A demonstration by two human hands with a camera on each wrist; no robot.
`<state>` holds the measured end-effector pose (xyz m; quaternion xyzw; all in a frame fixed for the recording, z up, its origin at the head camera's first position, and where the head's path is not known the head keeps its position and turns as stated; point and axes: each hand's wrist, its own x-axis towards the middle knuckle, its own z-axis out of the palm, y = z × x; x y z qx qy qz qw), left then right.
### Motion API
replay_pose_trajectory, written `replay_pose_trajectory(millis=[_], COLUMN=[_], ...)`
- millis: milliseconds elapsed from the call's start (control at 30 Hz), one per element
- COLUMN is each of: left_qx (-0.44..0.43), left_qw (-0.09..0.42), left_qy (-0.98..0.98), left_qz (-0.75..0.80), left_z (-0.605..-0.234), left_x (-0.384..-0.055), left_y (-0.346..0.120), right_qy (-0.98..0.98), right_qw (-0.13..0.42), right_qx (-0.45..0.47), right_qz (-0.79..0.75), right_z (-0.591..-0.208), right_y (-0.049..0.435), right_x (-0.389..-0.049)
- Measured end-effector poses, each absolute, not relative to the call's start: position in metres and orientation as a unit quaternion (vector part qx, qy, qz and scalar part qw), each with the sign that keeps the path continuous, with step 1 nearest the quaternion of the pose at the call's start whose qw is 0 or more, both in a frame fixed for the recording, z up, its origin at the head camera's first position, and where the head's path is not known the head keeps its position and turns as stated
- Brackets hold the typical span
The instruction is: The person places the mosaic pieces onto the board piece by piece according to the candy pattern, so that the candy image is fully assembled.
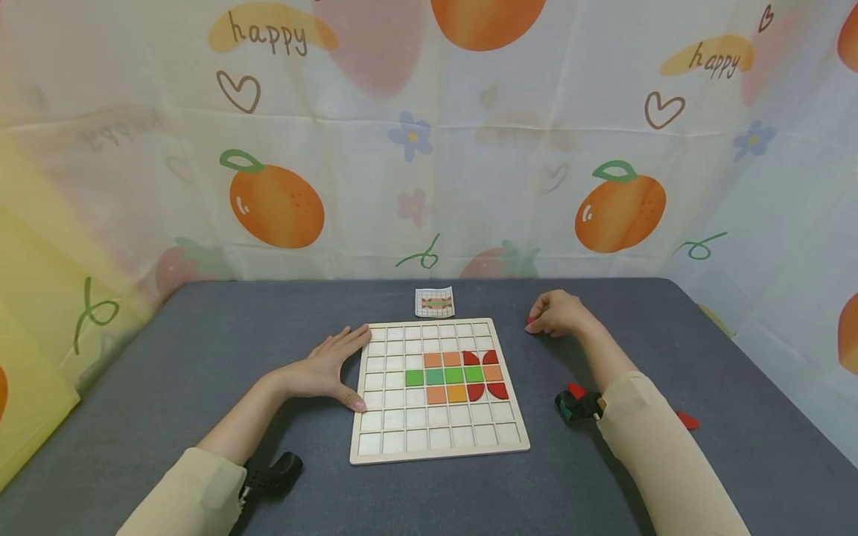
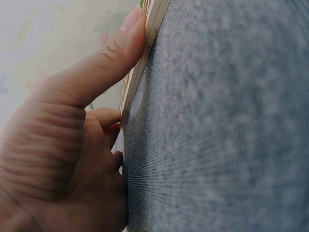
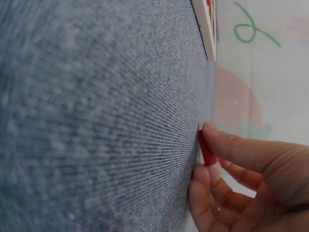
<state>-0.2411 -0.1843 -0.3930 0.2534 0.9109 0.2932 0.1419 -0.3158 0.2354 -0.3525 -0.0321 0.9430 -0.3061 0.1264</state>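
Observation:
A light wooden grid board [image 1: 439, 455] lies on the dark table, with a block of coloured pieces set in its cells. Among them are a row of green squares [image 1: 453, 375], several orange squares [image 1: 436, 395] and red quarter-circle pieces [image 1: 497, 391]. My left hand [image 1: 322, 372] is spread along the board's left side, thumb and fingertips touching the edge; the left wrist view shows the thumb [image 2: 111, 55] laid along it. Beyond the board's right side, my right hand [image 1: 559, 314] pinches a small red piece [image 3: 206, 149] at the table surface. Its full shape is partly covered by the fingers.
A small printed card [image 1: 434, 303] with a coloured grid pattern lies behind the board. Red pieces [image 1: 687, 420] lie on the table near the right forearm, partly hidden by it. A printed cloth [image 1: 415, 186] hangs behind the table [image 1: 322, 491].

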Motion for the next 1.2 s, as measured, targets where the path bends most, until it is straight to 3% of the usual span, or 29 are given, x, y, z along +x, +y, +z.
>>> replay_pose_trajectory(millis=[567,1200], left_qx=[0.255,0.255], left_qw=[0.143,0.147], left_qy=[0.909,0.906], left_qz=[0.296,0.304], left_z=[-0.394,-0.394], left_x=[-0.242,-0.241], left_y=[-0.185,-0.184], right_qy=[0.920,0.867], right_qw=[0.115,0.153], right_qx=[-0.070,-0.175], right_qz=[-0.368,-0.441], right_z=[-0.357,-0.344], right_y=[0.221,0.156], right_x=[-0.319,-0.305])
